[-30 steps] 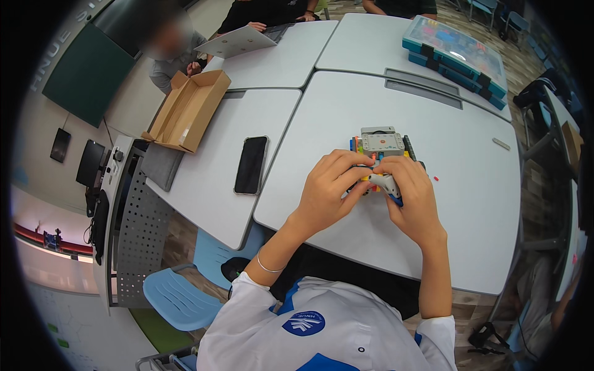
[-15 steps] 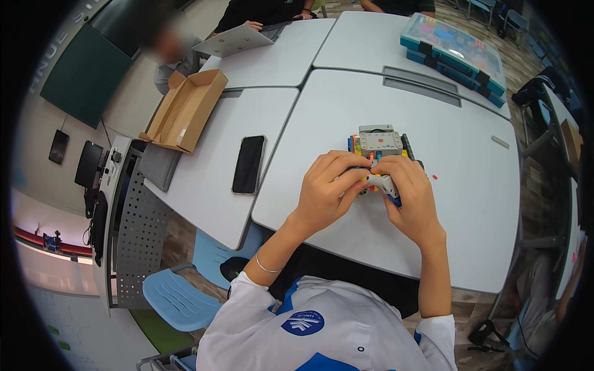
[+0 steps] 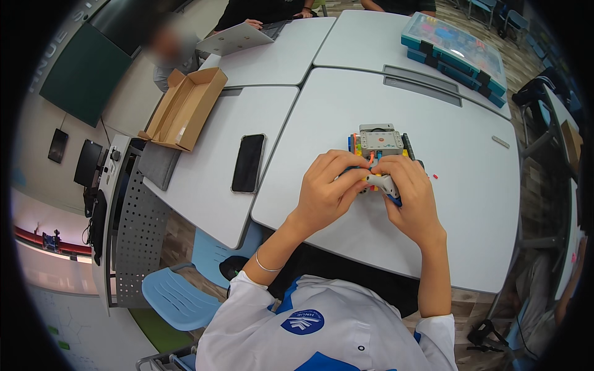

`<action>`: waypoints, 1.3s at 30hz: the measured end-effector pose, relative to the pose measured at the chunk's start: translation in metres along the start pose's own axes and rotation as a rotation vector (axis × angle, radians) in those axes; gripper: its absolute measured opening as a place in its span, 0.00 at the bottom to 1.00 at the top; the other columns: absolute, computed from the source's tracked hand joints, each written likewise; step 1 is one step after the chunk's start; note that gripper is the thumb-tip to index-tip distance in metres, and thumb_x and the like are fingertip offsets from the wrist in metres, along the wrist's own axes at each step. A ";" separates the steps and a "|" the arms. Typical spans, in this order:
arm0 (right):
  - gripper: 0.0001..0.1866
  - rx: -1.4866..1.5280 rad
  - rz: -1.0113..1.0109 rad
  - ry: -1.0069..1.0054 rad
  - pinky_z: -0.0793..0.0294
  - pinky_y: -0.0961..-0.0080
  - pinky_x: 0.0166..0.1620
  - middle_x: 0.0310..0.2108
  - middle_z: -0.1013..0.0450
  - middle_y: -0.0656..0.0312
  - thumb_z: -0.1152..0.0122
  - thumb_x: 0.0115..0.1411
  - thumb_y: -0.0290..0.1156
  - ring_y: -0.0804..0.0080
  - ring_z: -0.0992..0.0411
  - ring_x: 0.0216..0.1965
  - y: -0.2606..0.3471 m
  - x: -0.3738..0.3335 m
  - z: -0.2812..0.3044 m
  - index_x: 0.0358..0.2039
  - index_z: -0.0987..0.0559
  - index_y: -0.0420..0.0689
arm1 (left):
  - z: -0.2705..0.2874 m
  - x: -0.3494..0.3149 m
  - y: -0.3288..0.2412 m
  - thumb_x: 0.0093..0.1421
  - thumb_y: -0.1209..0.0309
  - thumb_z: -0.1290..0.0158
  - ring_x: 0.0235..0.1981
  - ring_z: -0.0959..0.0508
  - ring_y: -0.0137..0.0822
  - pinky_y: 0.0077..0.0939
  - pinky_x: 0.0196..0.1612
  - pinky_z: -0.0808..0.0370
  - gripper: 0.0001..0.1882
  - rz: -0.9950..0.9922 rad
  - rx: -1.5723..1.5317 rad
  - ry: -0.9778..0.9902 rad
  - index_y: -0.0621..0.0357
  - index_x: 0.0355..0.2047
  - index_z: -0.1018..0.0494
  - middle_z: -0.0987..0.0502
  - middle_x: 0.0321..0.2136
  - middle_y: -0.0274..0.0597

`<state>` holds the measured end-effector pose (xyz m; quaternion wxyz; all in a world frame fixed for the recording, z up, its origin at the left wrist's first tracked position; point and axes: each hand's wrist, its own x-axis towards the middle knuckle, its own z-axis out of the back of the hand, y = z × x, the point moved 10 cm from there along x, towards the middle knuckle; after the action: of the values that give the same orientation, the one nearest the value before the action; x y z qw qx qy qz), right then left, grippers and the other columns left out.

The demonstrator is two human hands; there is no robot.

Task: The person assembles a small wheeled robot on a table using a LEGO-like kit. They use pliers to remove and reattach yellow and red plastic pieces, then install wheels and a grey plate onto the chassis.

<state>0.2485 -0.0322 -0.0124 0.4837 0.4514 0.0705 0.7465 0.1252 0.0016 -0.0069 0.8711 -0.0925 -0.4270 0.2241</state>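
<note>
On the white table sits a small toy robot [image 3: 382,142] built from plastic kit parts, with a grey box on top and blue, yellow, red and black pieces around it. My left hand [image 3: 327,188] is closed at its near left side, the fingers pinched on a part that they mostly cover. From the right, my right hand [image 3: 409,195] closes over a light grey curved piece [image 3: 383,183] with blue beneath it, at the robot's near end. The fingertips of both hands almost meet there and hide the spot between them. Short orange and blue connectors show just beyond the fingers.
Small red pegs [image 3: 435,177] lie right of the robot, and a grey beam [image 3: 500,142] farther right. A phone [image 3: 249,163] and an open cardboard box [image 3: 187,111] rest on the left table. A teal parts case [image 3: 455,55] stands far right. People sit across, near a laptop [image 3: 235,41].
</note>
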 end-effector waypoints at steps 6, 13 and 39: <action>0.23 0.002 -0.011 0.011 0.30 0.60 0.48 0.43 0.26 0.58 0.36 0.43 0.14 0.53 0.28 0.44 -0.001 0.000 -0.001 0.42 0.25 0.44 | -0.001 -0.001 0.000 0.45 0.81 0.36 0.42 0.21 0.41 0.34 0.44 0.25 0.13 0.011 0.004 -0.002 0.59 0.33 0.19 0.19 0.40 0.38; 0.23 -0.018 -0.001 0.011 0.30 0.61 0.47 0.43 0.26 0.58 0.35 0.43 0.15 0.53 0.28 0.43 0.000 0.000 -0.001 0.42 0.26 0.44 | -0.001 0.000 0.000 0.45 0.81 0.36 0.42 0.21 0.40 0.33 0.44 0.25 0.13 0.016 0.012 0.000 0.58 0.33 0.19 0.19 0.40 0.38; 0.19 -0.210 0.003 0.048 0.33 0.65 0.41 0.39 0.27 0.60 0.32 0.44 0.18 0.61 0.29 0.37 0.008 -0.010 -0.005 0.39 0.23 0.42 | -0.005 -0.010 -0.008 0.44 0.77 0.34 0.36 0.24 0.37 0.31 0.37 0.28 0.13 -0.060 0.047 0.020 0.56 0.33 0.18 0.20 0.37 0.34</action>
<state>0.2405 -0.0422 -0.0169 0.5254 0.3801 0.0027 0.7612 0.1264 -0.0104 -0.0145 0.8837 -0.0613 -0.4153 0.2071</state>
